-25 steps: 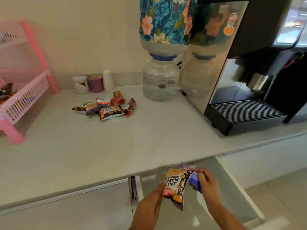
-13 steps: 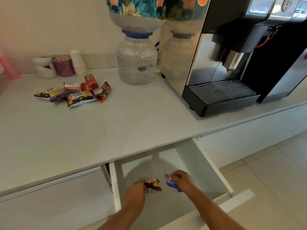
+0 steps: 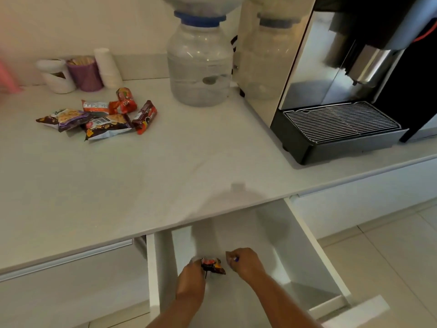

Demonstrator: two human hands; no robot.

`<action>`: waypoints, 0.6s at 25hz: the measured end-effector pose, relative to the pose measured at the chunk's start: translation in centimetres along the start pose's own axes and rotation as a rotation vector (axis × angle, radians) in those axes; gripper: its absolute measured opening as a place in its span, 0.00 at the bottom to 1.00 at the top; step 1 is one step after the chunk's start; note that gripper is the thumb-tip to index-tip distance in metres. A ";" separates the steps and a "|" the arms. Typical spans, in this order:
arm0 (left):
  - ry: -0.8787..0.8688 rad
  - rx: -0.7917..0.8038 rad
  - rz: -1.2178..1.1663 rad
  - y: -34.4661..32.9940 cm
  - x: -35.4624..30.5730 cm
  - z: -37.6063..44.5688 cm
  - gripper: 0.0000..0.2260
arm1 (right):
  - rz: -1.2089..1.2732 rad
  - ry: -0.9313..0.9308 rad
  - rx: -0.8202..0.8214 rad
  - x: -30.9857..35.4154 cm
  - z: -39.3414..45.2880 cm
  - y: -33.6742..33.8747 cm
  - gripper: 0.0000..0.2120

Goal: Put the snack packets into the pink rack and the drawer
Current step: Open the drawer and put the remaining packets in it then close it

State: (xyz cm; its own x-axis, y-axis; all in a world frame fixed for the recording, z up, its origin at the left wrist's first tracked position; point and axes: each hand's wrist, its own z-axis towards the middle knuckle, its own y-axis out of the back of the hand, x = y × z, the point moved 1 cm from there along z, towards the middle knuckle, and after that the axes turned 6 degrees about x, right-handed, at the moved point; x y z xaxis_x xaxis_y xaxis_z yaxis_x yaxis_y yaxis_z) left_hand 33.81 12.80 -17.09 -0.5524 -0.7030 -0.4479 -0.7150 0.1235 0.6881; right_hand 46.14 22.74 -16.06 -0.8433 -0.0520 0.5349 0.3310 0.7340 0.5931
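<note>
Both my hands reach down into the open white drawer [image 3: 305,242] below the counter. My left hand [image 3: 191,278] holds a dark salted-peanut packet [image 3: 212,265] low inside the drawer. My right hand [image 3: 244,261] is closed around a blue packet [image 3: 236,258], of which only a sliver shows. Several snack packets [image 3: 99,116] lie in a loose pile on the white counter at the back left. A blurred pink leg of the rack [image 3: 7,79] shows at the far left edge.
A clear water jar [image 3: 201,69] stands at the back of the counter, next to a coffee machine [image 3: 335,91] with a drip tray on the right. White and purple cups [image 3: 80,72] sit against the wall. Tiled floor [image 3: 390,256] lies to the right.
Both hands have lowered from counter-edge height deep into the drawer with their packets. The view has swung right, so the pink rack has almost left the frame.
</note>
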 end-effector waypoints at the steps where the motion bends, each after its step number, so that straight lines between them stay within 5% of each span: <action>1: 0.016 0.008 0.017 -0.2 0.0 0.4 0.17 | -0.041 0.016 0.005 -0.2 0.4 -0.3 0.12; 8: 0.003 0.085 0.073 -2.6 0.6 2.1 0.16 | -0.315 0.018 0.092 -0.3 2.3 -3.0 0.14; 15: 0.016 0.162 0.299 -3.5 0.1 2.1 0.31 | -0.385 0.006 0.177 0.7 1.1 -3.7 0.27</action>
State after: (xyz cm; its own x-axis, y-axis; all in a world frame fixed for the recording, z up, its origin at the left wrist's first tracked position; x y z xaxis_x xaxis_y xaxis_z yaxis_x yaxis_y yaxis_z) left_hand 35.32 13.77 -20.73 -0.7417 -0.6299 -0.2303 -0.5822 0.4342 0.6874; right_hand 43.87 20.72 -18.49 -0.8884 -0.3486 0.2986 -0.0857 0.7651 0.6382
